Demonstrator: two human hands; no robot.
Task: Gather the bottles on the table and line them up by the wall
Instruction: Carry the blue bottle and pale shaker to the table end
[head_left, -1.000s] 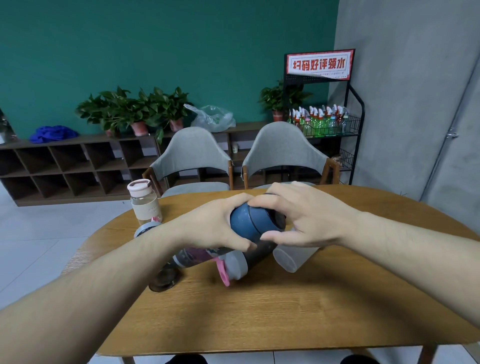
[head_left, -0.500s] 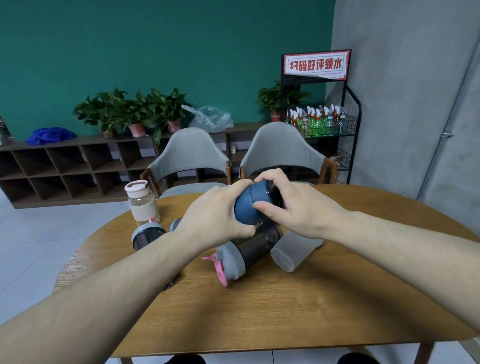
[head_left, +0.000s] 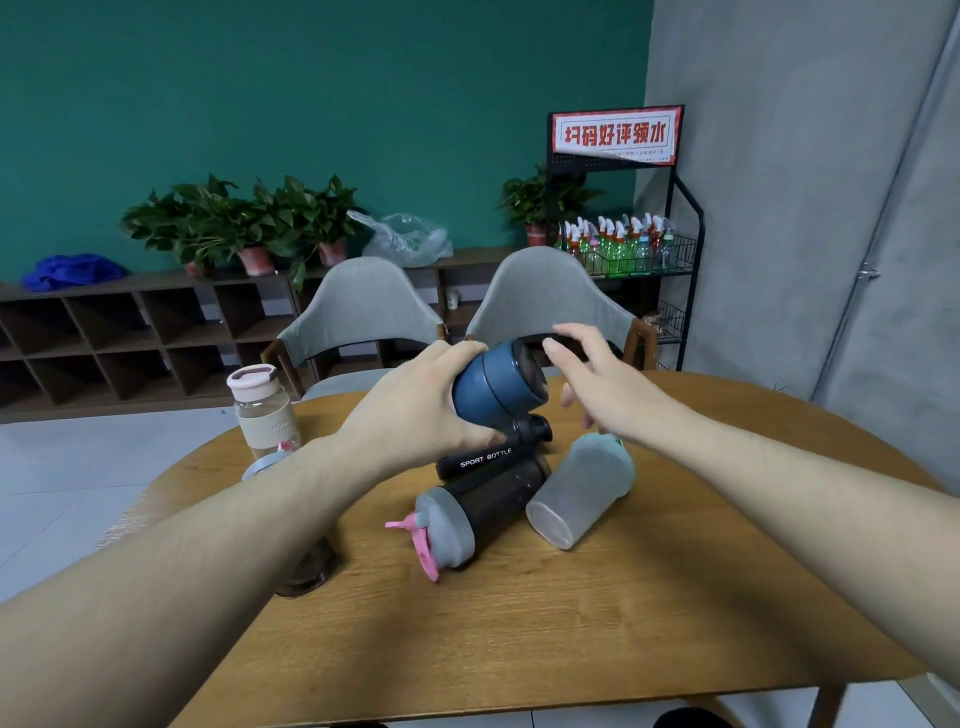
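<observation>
My left hand (head_left: 415, 415) grips a dark blue bottle (head_left: 493, 384), held tilted above the wooden table (head_left: 623, 613). My right hand (head_left: 597, 384) hovers just right of the bottle's top, fingers apart, touching its black strap at most. Below lie a black bottle lettered SPORT BOTTLE (head_left: 493, 452), a dark shaker with grey lid and pink cap (head_left: 467, 514), and a frosted grey shaker (head_left: 582, 493). A clear bottle with a pink lid (head_left: 262, 410) stands upright at the table's far left. My left forearm partly hides a light blue lid (head_left: 265, 465) and a dark bottle (head_left: 306, 577).
Two grey chairs (head_left: 363, 317) (head_left: 545, 301) stand behind the table. A grey wall (head_left: 779, 208) runs along the right side. A black rack with spray bottles (head_left: 623, 249) stands in the corner, and a low shelf with plants (head_left: 130, 322) lines the green wall.
The blue bottle has been lifted higher off the pile by my left hand. My right hand has let go of it and opened.
</observation>
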